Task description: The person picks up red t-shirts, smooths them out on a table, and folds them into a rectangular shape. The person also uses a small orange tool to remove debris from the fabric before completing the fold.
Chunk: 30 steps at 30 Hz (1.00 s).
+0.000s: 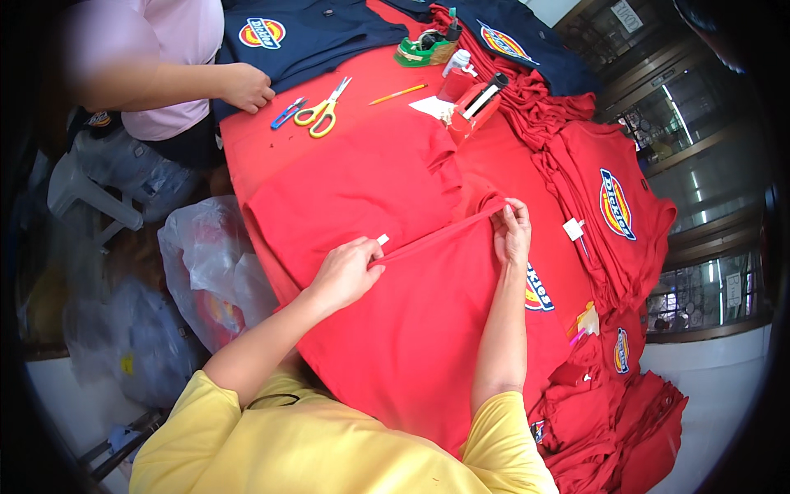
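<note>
A red shirt (428, 329) lies spread in front of me, with a folded or seam edge running slantwise between my hands. My left hand (350, 270) pinches the shirt near the left end of that edge. A small white tag (382, 240) sticks out beside its fingers. Higher up and to the right, my right hand (512, 233) has its fingertips closed on the other end of the edge, which looks stretched between them. Part of a printed logo patch (539, 290) shows to the right of my right forearm. More red cloth (354, 181) lies beyond the edge.
Yellow-handled scissors (331, 101), blue thread snips (288, 113) and a pencil (397, 94) lie at the far side. Green (415, 54) and red (471, 119) tape dispensers stand right of them. Red shirts (609, 198) pile up on the right. A co-worker's hand (247, 87) rests by navy shirts (317, 33).
</note>
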Motion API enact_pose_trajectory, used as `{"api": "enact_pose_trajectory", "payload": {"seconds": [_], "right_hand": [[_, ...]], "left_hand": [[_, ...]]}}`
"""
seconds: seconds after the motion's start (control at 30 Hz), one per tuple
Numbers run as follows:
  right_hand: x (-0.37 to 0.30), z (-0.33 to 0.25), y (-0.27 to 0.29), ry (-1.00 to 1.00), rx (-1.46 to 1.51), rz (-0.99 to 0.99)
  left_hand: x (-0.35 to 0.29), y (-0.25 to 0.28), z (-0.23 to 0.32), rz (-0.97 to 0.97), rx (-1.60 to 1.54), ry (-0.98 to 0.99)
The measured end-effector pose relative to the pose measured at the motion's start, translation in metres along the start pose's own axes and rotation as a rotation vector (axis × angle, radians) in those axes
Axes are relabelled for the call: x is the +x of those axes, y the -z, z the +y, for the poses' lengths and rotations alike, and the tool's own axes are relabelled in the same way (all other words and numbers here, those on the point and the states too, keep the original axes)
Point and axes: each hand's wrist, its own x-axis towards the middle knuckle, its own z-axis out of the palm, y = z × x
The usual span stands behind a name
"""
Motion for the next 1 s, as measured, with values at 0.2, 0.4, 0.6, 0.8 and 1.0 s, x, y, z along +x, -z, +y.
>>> {"api": "enact_pose_trajectory", "payload": {"seconds": [0.2, 0.4, 0.6, 0.8, 1.0], "right_hand": [[0.015, -0.006, -0.001, 0.071, -0.047, -0.022], [0.008, -0.006, -0.01, 0.063, -0.019, -0.008], [-0.016, -0.03, -0.005, 0.085, -0.045, 0.047], [-0.099, -0.074, -0.023, -0.073, -0.74, 0.196], [-0.215, -0.023, -0.067, -0.38, -0.086, 0.061]], "left_hand": [[0.015, 0.015, 0.01, -0.213, -0.092, 0.232], [0.024, -0.001, 0.013, -0.206, -0.076, 0.127], [0.055, -0.012, 0.035, -0.307, -0.274, 0.207], [0.04, -0.028, 0.042, -0.371, -0.66, 0.268], [0.0, -0.055, 0.063, -0.58, -0.969, 0.339]]}}
